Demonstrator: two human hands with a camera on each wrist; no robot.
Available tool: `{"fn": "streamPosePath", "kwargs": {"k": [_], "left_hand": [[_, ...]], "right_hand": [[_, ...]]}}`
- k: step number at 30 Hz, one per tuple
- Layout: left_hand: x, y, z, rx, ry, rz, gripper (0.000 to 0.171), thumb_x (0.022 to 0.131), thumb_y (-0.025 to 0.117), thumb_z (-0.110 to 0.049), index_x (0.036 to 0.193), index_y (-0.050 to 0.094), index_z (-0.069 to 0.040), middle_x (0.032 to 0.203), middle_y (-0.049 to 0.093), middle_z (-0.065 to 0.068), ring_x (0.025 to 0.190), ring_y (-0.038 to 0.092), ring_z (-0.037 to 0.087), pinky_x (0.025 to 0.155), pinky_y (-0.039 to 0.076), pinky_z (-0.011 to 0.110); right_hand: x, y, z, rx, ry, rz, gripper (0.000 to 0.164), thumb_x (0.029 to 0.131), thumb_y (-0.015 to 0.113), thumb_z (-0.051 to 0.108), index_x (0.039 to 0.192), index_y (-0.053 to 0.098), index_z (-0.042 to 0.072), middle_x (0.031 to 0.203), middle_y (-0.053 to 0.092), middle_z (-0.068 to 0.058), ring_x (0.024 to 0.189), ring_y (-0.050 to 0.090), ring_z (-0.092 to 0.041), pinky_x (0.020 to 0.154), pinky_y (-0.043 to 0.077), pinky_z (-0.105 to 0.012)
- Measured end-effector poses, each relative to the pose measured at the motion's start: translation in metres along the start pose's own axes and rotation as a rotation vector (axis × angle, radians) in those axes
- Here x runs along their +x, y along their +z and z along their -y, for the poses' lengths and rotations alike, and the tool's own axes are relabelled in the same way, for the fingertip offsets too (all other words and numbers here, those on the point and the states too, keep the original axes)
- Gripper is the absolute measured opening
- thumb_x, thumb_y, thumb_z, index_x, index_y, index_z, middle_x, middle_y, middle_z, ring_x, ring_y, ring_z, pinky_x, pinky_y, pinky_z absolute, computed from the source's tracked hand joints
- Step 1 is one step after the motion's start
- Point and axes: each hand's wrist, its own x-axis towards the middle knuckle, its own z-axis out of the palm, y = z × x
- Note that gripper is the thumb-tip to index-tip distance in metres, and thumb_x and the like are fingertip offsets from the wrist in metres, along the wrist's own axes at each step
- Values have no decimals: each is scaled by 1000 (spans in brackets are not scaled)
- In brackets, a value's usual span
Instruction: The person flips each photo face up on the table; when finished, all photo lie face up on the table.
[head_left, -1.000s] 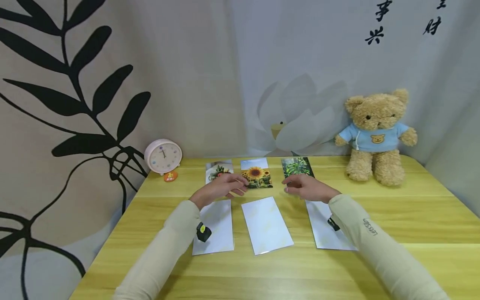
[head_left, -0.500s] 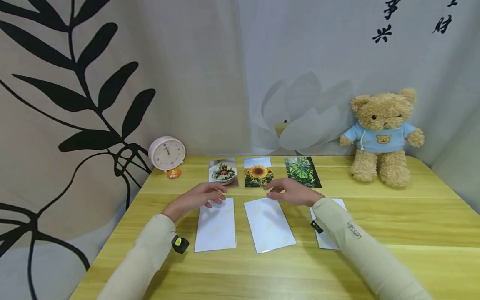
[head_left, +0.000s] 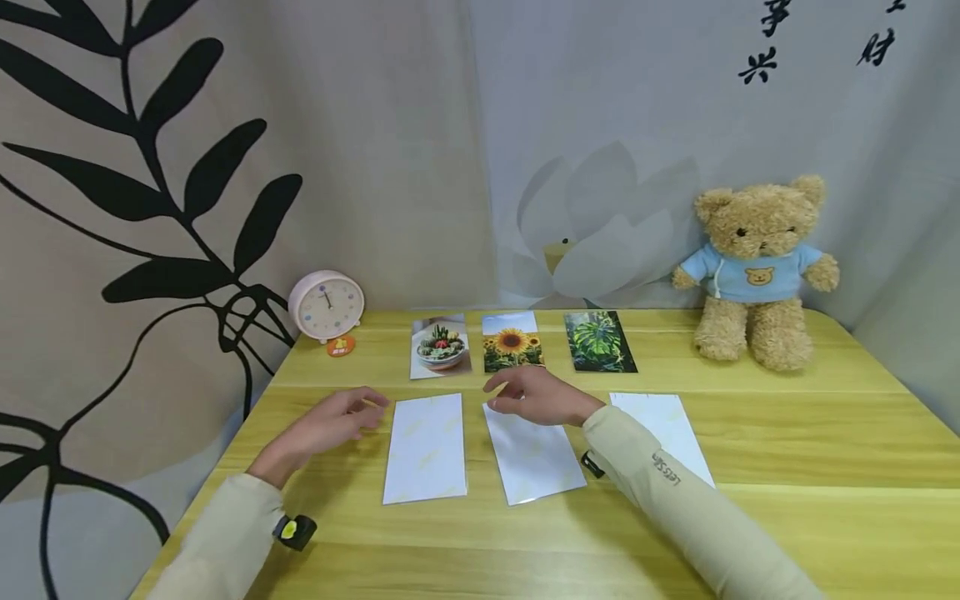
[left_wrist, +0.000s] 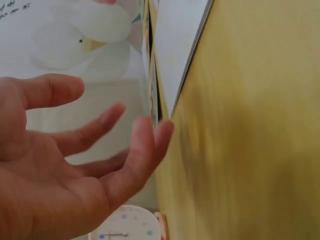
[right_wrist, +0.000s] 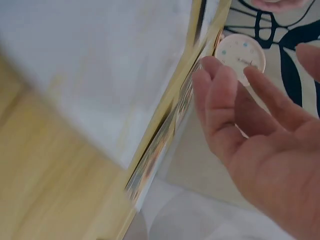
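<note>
My left hand [head_left: 322, 429] hovers left of the left white card [head_left: 425, 450], its fingers loosely bent with nothing between them. In the left wrist view, its fingertips appear near that card's corner. Over the far end of the middle white card [head_left: 536, 467], my right hand [head_left: 542, 397] hangs with relaxed fingers and holds nothing. A third white card [head_left: 663, 425] is partly hidden by the right sleeve. Behind them lies a row of picture cards: a bowl of cacti [head_left: 441, 346], sunflowers [head_left: 513, 340] and a green monstera leaf [head_left: 602, 340].
A pink round clock [head_left: 327, 306] stands at the table's back left, with a small orange disc [head_left: 341, 346] before it. At the back right sits a teddy bear [head_left: 756, 271] in a blue top. A printed curtain [head_left: 390, 167] hangs behind the wooden table [head_left: 840, 533].
Both hands have moved left and nearer to the body, away from the picture cards. The bowl and monstera cards now show fully. The cards keep their places.
</note>
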Motion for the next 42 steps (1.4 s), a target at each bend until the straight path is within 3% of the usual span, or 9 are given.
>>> {"fn": "streamPosePath", "kwargs": {"k": [5,9,13,20,25,29,32,36,42], "left_hand": [[-9,9,-1,-63,-1,-25,46,105,48,-20,141,45,9,131,57,27,118,60,33,100,54,45],[-14,17,-4,-49,-32,-45,46,105,49,-23,140,47,5,125,61,23,112,62,29,90,55,42],[-19,24,-5,-20,-58,-50,45,104,52,-25,139,50,2,118,66,18,106,63,25,86,53,41],[-24,33,-9,-31,-46,-49,45,102,55,-23,139,50,2,123,66,18,109,64,26,91,53,46],[-25,35,-10,-53,-59,-58,44,103,52,-22,140,49,1,126,64,19,112,64,27,92,53,46],[-26,33,-5,-99,-50,-92,44,105,48,-20,143,46,3,129,61,21,112,63,28,91,52,43],[-25,30,-2,-145,-29,-142,45,105,48,-20,142,45,4,132,57,22,111,61,26,86,52,37],[-22,28,-1,-281,-5,-219,45,104,51,-18,143,46,3,139,55,22,110,62,18,88,51,33],[-14,32,1,-403,30,-241,46,102,57,-17,145,48,-3,137,60,17,102,64,2,91,52,29]], "right_hand": [[6,11,4,52,-17,20,37,102,58,23,134,58,2,116,73,-17,98,71,-27,76,56,-31],[8,22,9,63,-29,50,38,102,59,20,135,55,2,112,73,-18,79,71,-25,67,54,-26],[8,31,16,49,-6,73,41,101,61,23,137,54,5,111,74,-14,69,70,-21,68,53,-25],[9,42,18,40,-16,68,44,99,63,26,137,54,4,108,75,-10,70,71,-18,81,53,-29],[10,45,20,20,-13,64,45,100,62,27,138,54,6,111,74,-12,80,72,-17,79,56,-29],[9,46,26,-71,-44,73,51,100,61,29,146,49,12,109,75,-8,91,70,-12,82,55,-28],[9,48,33,-162,-54,84,58,100,61,34,154,40,22,102,75,-2,80,67,-7,77,53,-26],[11,53,42,-260,-33,92,65,100,56,48,158,29,35,80,71,2,60,58,-6,63,48,-24],[12,60,53,-345,34,70,67,98,44,66,158,20,47,62,60,3,55,55,-9,62,47,-26]]}}
